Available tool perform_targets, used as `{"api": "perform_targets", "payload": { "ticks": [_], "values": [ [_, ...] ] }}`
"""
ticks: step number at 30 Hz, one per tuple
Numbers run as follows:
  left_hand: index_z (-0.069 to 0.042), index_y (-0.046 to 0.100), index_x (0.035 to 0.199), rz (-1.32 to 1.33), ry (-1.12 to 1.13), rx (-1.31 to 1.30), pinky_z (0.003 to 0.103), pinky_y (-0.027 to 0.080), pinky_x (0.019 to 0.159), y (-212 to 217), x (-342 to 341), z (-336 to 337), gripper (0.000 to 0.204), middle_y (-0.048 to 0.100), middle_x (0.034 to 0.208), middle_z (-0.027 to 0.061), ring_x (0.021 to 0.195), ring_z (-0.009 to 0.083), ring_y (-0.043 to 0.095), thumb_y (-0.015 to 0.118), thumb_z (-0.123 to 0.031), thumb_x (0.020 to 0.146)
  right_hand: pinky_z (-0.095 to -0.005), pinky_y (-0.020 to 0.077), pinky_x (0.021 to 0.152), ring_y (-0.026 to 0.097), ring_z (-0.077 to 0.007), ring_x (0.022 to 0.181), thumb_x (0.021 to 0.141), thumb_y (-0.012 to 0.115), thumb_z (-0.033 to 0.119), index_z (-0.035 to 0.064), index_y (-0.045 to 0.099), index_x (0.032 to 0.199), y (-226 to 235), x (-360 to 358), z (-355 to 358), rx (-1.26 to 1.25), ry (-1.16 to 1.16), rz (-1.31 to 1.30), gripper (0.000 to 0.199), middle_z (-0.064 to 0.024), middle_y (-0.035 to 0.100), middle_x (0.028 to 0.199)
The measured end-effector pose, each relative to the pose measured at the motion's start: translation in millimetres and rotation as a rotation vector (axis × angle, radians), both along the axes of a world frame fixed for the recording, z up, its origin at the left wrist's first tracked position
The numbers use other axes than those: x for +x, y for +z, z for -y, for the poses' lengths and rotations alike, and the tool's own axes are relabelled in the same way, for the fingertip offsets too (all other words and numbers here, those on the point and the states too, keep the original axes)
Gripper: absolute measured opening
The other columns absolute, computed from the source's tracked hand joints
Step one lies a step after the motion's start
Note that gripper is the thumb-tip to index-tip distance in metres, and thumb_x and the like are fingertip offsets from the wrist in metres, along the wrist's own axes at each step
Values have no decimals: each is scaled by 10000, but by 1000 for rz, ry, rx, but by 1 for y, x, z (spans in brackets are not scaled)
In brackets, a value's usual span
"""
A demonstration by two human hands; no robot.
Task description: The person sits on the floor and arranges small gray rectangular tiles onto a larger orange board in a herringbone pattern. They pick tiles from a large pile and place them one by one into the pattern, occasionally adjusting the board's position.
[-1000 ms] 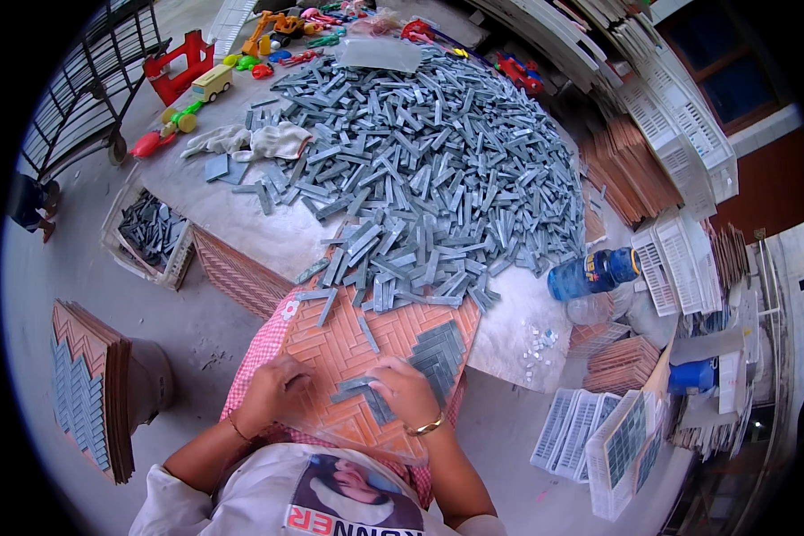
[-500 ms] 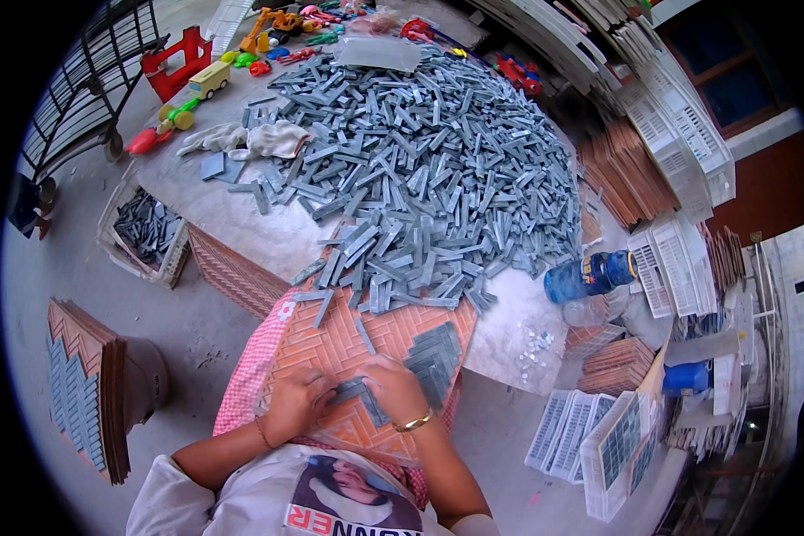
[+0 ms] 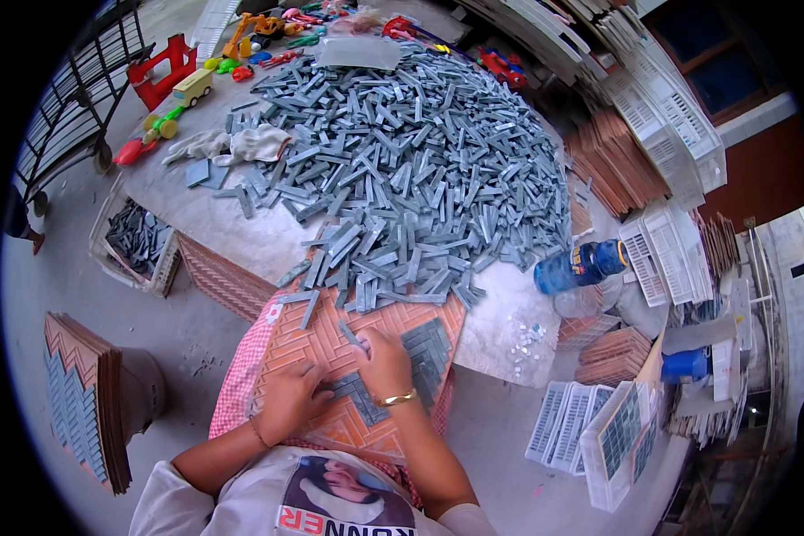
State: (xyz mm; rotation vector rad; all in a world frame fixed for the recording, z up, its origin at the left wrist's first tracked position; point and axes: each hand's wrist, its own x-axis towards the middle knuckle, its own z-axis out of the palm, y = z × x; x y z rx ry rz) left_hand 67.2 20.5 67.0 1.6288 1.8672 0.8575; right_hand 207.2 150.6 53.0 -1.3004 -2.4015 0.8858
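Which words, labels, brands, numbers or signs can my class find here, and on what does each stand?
White shirt: large red and dark lettering beside a printed picture; not copied out here.
Blue bottle: yellowish marks on its label, too small to read.
No other lettering can be made out.

Orange herringbone tray (image 3: 288, 347), partly filled, grey strips (image 3: 426, 354) laid zigzag

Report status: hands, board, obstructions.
Right hand at a loose grey strip, grip unclear. Left hand over the orange board, partly covered with laid strips. Pile of strips spills onto its far edge.
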Motion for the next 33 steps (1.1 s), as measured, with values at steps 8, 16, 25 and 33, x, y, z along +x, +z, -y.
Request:
{"api": "perform_targets", "payload": {
  "ticks": [8, 16, 25, 33],
  "values": [
    [-46, 580, 887, -95, -31, 74, 404, 475, 657, -6, 2, 5, 232, 568, 835, 112, 767, 310, 586, 690, -142, 707, -355, 502, 704, 622, -259, 833, 754, 676, 62, 64, 635, 976, 18, 30, 11, 56, -74, 23, 226, -95, 613, 892],
    [-33, 582, 897, -31, -50, 180, 397, 487, 667, -10, 6, 12, 206, 590, 859, 115, 770, 305, 591, 654, -77, 709, -403, 503, 766, 580, -317, 963, 811, 606, 91, 57, 584, 1035, 8, 35, 41, 157, 266, 11, 228, -114, 578, 1046],
    [-38, 578, 912, 10, -105, 347, 383, 496, 705, -22, 6, 24, 231, 598, 979, 133, 858, 294, 596, 657, -75, 698, -363, 523, 792, 624, -295, 936, 788, 617, 18, 5, 611, 912, 7, 47, 43, 327, 303, -268, 125, -128, 630, 974],
    [-40, 595, 925, 303, 38, 90, 367, 499, 730, -2, 13, 22, 199, 617, 916, 125, 842, 313, 616, 687, -49, 749, -361, 522, 810, 628, -279, 947, 766, 636, -5, 1, 625, 911, 10, 52, 44, 384, 294, -354, 145, -120, 636, 978]
  ]
}}
